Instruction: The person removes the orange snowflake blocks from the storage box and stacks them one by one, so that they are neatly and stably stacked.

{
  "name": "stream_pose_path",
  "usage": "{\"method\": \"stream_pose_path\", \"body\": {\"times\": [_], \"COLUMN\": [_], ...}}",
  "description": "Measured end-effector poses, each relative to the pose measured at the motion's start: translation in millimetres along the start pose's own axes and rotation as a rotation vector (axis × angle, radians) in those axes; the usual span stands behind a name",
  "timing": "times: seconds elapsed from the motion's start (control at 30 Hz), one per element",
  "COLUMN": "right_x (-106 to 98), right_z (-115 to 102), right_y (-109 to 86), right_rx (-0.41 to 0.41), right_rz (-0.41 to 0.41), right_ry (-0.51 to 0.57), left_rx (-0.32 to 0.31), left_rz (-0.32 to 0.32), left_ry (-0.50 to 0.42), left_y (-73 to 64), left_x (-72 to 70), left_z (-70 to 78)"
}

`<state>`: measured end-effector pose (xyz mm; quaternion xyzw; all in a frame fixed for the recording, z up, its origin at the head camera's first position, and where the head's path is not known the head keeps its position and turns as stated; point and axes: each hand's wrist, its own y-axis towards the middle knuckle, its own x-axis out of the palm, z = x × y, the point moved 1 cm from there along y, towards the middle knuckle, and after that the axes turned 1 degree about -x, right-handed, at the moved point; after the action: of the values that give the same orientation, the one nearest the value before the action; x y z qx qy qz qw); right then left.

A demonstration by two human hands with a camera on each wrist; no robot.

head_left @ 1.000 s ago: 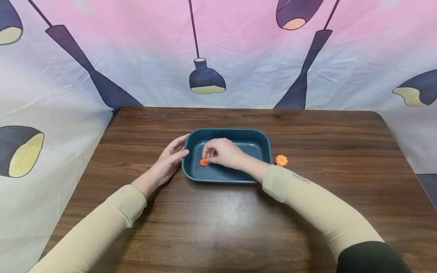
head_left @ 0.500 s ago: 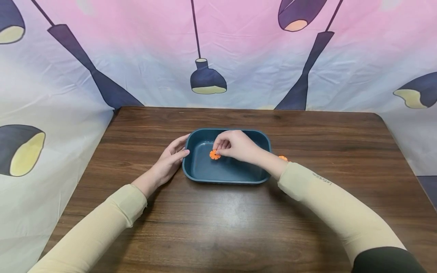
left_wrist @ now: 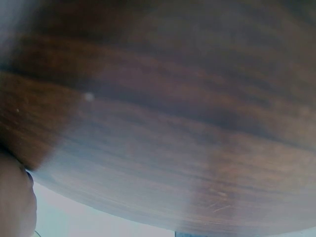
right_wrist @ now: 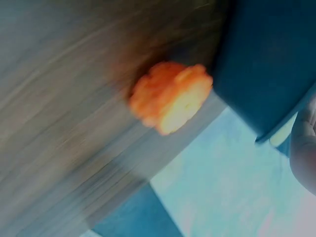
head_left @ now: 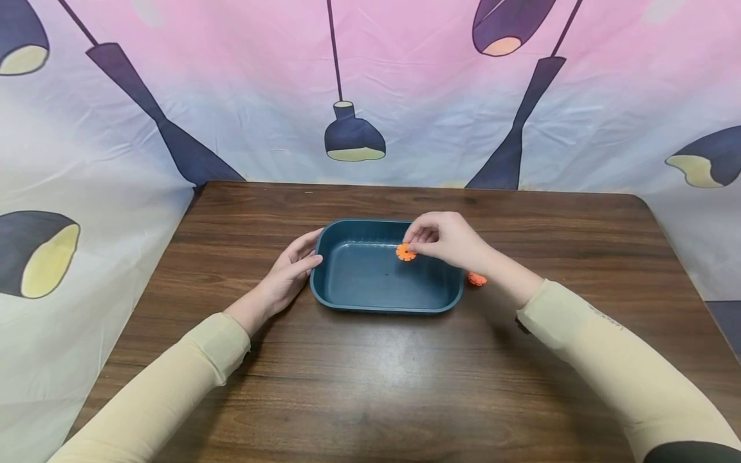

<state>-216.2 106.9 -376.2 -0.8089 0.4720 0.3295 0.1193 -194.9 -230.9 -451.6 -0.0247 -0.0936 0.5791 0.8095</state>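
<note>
My right hand (head_left: 448,238) pinches a small orange flower-shaped disc (head_left: 406,252), notched round its edge, between thumb and fingertips. It holds the disc over the right half of a dark teal rectangular tub (head_left: 386,310). At the tub's left end, my left hand (head_left: 286,270) rests against the outer wall, fingers extended and thumb at the rim. A short stack of similar orange discs (head_left: 477,279) sits on the table just right of the tub, partly under the right wrist; the right wrist view shows this stack (right_wrist: 170,96) close up and blurred, beside the tub wall (right_wrist: 266,59).
The brown wood-grain table (head_left: 370,386) runs back to a hanging cloth (head_left: 428,83) printed with dark lamps. The left wrist view shows mostly the table surface (left_wrist: 148,133), blurred, with a bit of the hand at lower left.
My right hand has lifted the orange disc from the tub's left part and carried it rightward. The left hand has stayed at the tub's left end.
</note>
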Motion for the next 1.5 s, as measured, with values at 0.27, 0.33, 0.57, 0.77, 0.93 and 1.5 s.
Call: {"method": "stream_pose_path", "body": {"times": [0.27, 0.33, 0.57, 0.77, 0.93, 1.5], "right_x": [-24.2, -30.4, -48.9, -55.7, -55.8, -49.7], "right_z": [18.4, 22.1, 36.2, 52.2, 64.5, 83.5], "right_y": [-25.4, -31.8, -53.9, -69.1, -77.5, -88.5], "right_rx": [0.058, 0.072, 0.161, 0.222, 0.271, 0.312], "right_rz": [0.064, 0.076, 0.118, 0.136, 0.106, 0.043], "right_ry": [0.007, 0.008, 0.053, 0.058, 0.055, 0.1], "left_rx": [-0.01, -0.009, -0.008, -0.008, -0.008, -0.005], "left_rz": [0.003, 0.004, 0.003, 0.004, 0.006, 0.0], "left_ry": [0.011, 0.012, 0.015, 0.022, 0.024, 0.021], "left_y": [1.1, 1.0, 0.7, 0.7, 0.7, 1.0], "left_x": [-0.5, -0.9, -1.1, -1.1, -2.0, -1.2], "left_z": [-2.6, -3.1, -2.7, -1.0, -1.3, -0.4]}}
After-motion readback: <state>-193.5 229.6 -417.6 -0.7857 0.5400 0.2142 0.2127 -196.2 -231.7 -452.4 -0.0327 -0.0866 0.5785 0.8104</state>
